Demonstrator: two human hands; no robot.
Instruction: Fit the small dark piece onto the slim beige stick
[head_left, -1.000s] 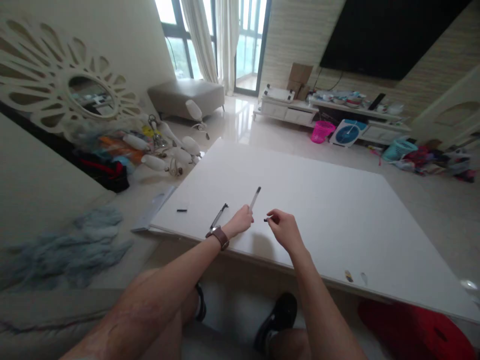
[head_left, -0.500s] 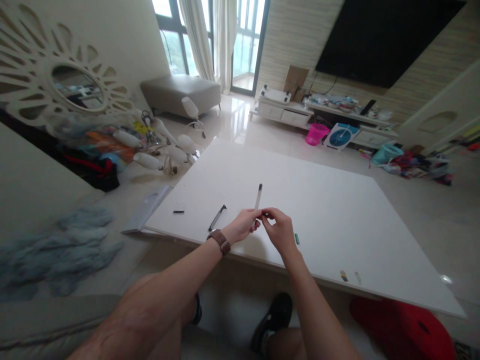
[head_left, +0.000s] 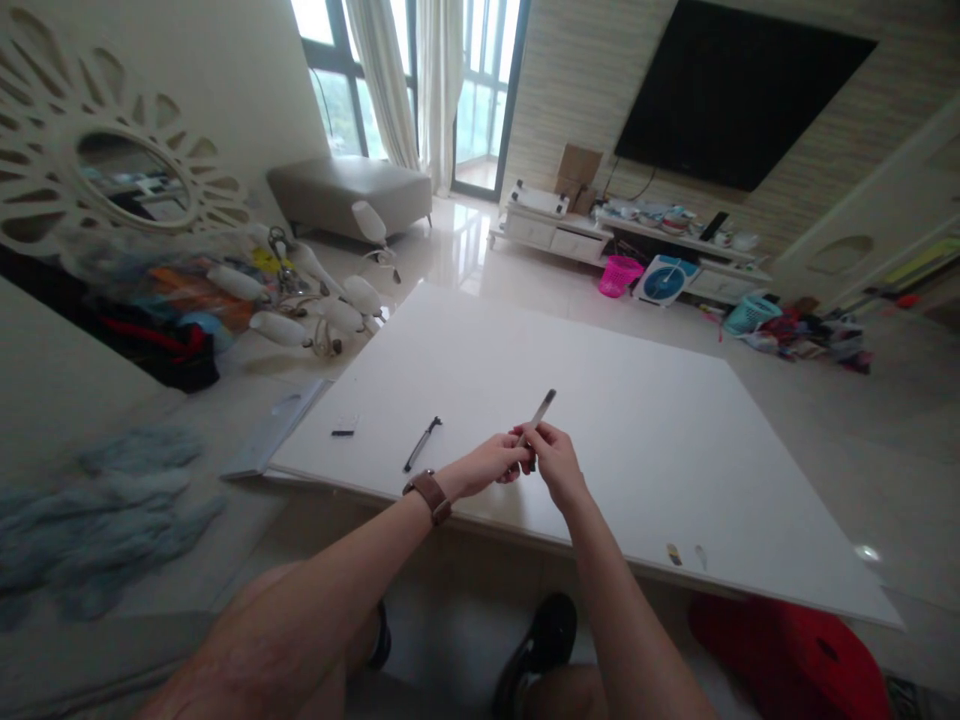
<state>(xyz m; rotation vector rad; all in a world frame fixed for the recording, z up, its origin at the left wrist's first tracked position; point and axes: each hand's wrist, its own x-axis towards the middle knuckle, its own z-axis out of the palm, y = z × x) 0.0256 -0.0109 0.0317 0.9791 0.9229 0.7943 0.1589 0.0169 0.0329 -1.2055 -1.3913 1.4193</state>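
My left hand (head_left: pixel 489 464) and my right hand (head_left: pixel 550 461) meet over the near part of a large white board (head_left: pixel 675 440). Both are closed on a slim pen barrel (head_left: pixel 541 409) that sticks up and to the right from between the fingers. My right fingers pinch its lower end, where a small dark piece shows. A brown watch (head_left: pixel 429 495) sits on my left wrist. A black pen refill (head_left: pixel 422 443) lies on the board left of my hands, and a small black cap (head_left: pixel 343 433) lies further left.
A pale flat folder (head_left: pixel 274 437) lies at the board's left edge, with a grey-blue rug (head_left: pixel 97 515) beyond it. Lamp parts (head_left: pixel 322 300) lie on the floor to the left. Two tiny pieces (head_left: pixel 686 553) rest near the board's front edge. A red stool (head_left: pixel 787 655) stands lower right.
My right hand has come over to the left one, bringing its small dark piece to the pen's lower end. The pen now tilts more to the right. The view has shifted a little.
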